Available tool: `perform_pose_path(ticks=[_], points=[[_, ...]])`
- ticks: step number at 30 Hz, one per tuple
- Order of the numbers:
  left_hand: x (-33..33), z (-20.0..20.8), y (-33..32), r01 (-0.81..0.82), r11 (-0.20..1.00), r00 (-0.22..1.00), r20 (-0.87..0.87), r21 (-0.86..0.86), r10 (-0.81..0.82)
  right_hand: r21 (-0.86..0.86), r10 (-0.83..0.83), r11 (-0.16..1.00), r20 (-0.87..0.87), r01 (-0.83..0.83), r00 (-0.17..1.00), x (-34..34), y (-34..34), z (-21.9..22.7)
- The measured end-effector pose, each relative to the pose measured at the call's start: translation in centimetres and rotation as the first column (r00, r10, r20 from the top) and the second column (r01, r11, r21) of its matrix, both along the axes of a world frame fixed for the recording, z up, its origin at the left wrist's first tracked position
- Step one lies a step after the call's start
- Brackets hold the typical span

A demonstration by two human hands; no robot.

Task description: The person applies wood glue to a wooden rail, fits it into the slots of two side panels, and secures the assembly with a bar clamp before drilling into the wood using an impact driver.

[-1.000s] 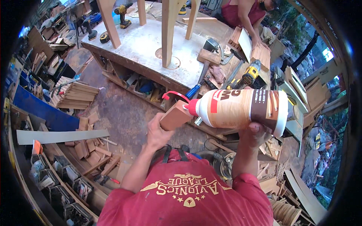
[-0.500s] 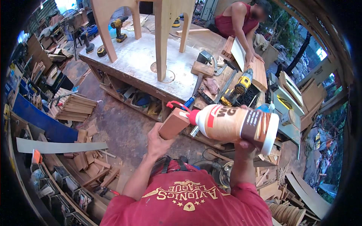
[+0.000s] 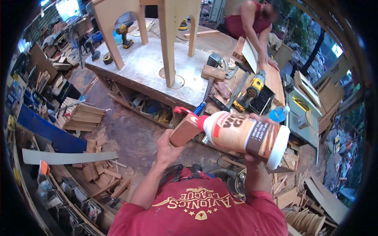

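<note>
My left hand is closed around a short reddish-brown wooden block, its end face tilted up. A smear of white glue shows on that end. My right hand grips a large glue bottle with a white base, a brown and tan label and a red nozzle. The bottle lies nearly level, and its nozzle meets the block's glued end or hovers just beside it. A red cap on a strap hangs off the nozzle, beyond the block. Most of my right palm is hidden behind the bottle.
Ahead stands a workbench bearing a wooden frame with legs, a mallet and a yellow drill. At the far right a co-worker leans over boards. Stacked wood lies left.
The bottle's base has dipped slightly while its nozzle stays at the block's end. Fingers of my right hand now show above the bottle. The whole view has shifted a little.
</note>
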State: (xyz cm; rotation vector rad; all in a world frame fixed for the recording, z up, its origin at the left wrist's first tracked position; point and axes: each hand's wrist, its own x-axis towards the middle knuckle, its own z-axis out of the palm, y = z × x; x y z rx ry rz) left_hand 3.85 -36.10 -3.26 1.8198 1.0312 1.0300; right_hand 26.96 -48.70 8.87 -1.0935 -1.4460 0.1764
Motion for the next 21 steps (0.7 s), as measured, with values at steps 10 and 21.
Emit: perform_pose_path(ticks=[10,21], points=[[-1.4,0.7,1.7,-0.050,0.998,0.996,0.072,-0.027,0.052,0.411,0.254,0.911,-0.521,-0.021,0.815,0.3,-2.0,0.7],[-4.2,3.1,9.2,0.173,0.888,0.376,0.862,-0.426,0.340,0.332,0.228,0.943,-0.698,0.025,0.679,2.4,-2.9,-0.3]])
